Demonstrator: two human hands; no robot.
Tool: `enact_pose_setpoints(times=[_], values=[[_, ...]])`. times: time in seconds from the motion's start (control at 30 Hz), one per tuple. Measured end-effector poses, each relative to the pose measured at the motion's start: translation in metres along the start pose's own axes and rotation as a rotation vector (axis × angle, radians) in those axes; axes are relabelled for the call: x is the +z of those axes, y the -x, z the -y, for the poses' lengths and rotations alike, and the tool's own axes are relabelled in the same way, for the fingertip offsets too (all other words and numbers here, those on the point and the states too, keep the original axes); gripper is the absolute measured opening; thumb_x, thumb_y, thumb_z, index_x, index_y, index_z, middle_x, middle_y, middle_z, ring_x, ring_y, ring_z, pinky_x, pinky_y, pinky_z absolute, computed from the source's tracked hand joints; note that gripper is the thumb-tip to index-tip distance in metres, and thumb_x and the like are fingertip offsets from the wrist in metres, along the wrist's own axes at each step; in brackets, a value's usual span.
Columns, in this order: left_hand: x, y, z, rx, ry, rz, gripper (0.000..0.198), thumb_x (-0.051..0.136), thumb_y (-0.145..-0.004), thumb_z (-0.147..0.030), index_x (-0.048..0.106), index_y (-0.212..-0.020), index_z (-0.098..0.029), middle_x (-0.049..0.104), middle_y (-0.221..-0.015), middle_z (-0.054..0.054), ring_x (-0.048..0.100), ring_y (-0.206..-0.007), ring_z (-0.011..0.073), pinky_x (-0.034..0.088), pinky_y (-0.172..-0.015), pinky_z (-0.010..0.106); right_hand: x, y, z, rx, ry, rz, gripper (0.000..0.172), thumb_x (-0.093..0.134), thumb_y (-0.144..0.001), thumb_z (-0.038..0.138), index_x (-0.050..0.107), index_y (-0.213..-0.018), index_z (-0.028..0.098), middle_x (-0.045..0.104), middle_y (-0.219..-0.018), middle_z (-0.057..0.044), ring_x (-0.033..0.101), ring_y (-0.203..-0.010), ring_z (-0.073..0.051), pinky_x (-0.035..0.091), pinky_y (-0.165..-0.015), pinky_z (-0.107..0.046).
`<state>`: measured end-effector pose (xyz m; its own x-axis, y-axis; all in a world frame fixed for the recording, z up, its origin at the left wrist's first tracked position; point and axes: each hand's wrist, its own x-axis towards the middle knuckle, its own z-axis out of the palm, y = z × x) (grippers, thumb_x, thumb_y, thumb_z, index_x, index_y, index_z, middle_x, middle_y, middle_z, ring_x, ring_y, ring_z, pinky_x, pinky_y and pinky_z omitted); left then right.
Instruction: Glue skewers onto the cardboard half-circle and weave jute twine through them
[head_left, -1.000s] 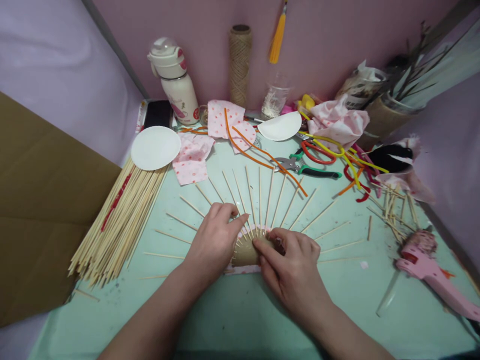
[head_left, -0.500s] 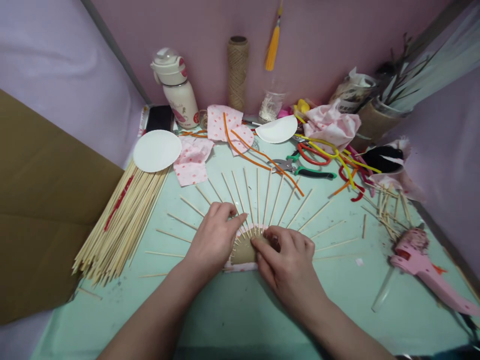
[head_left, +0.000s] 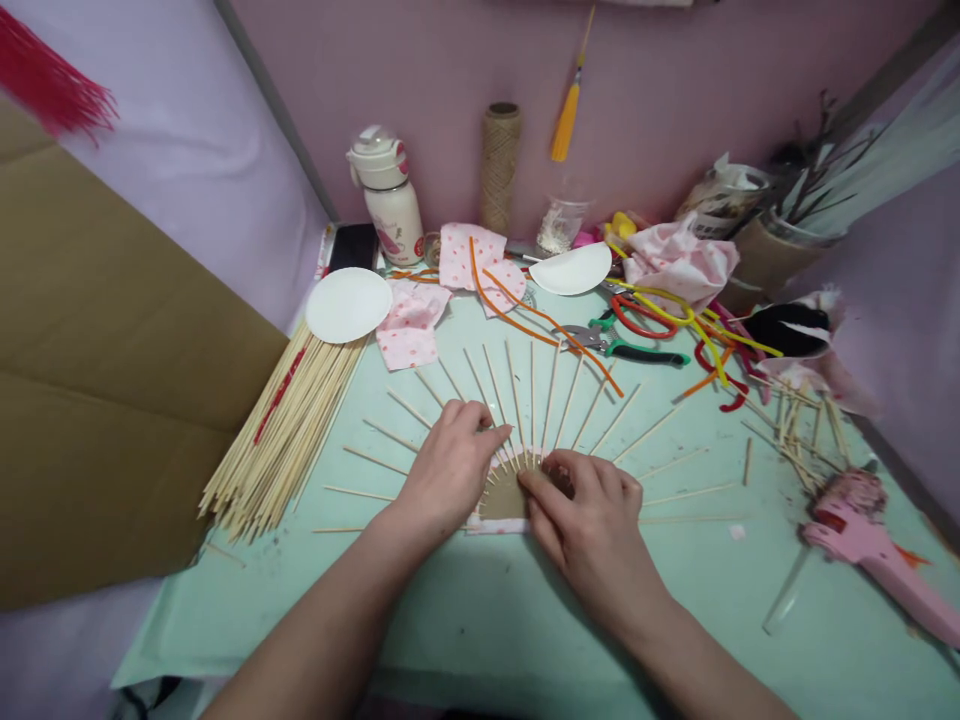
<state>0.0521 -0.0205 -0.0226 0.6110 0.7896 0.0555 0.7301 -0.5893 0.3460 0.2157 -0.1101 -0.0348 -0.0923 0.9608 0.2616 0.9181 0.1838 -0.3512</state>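
Note:
A fan of thin bamboo sticks (head_left: 534,385) radiates over the mint-green table (head_left: 480,620) from a brown half-round cardboard piece (head_left: 504,497) lying on pink patterned cloth. My left hand (head_left: 448,468) rests on the left side of the fan, fingers curled, thumb and forefinger pressing on stick ends. My right hand (head_left: 592,510) lies on the right side, its fingertips pinched onto the cardboard's top edge where the sticks meet.
A thick bundle of bamboo sticks (head_left: 289,425) lies at left under a white paper disc (head_left: 347,304). Pliers (head_left: 622,345), pipe cleaners (head_left: 675,310), pink cloths, a bottle (head_left: 390,200) and twine spool (head_left: 500,165) crowd the back. A pink glue gun (head_left: 862,535) lies right; cardboard (head_left: 97,400) stands left.
The view has swung left, so everything sits further right in the picture. Both hands stay pressed on the fan's hub with hardly any movement.

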Motion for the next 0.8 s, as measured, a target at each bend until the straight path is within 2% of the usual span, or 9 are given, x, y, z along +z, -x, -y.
enact_pose_setpoints(times=[0.8], values=[[0.011, -0.002, 0.005, 0.021, 0.014, -0.133, 0.034, 0.045, -0.087, -0.009, 0.071, -0.105, -0.021, 0.055, -0.097, 0.008, 0.042, -0.098, 0.0218, 0.044, -0.087, 0.036, 0.002, 0.001, 0.001, -0.023, 0.036, -0.001, 0.016, 0.056, -0.088, 0.025, 0.069, -0.098, 0.028, 0.058, -0.106, -0.006, 0.047, -0.098, -0.022, 0.028, -0.084, -0.039]])
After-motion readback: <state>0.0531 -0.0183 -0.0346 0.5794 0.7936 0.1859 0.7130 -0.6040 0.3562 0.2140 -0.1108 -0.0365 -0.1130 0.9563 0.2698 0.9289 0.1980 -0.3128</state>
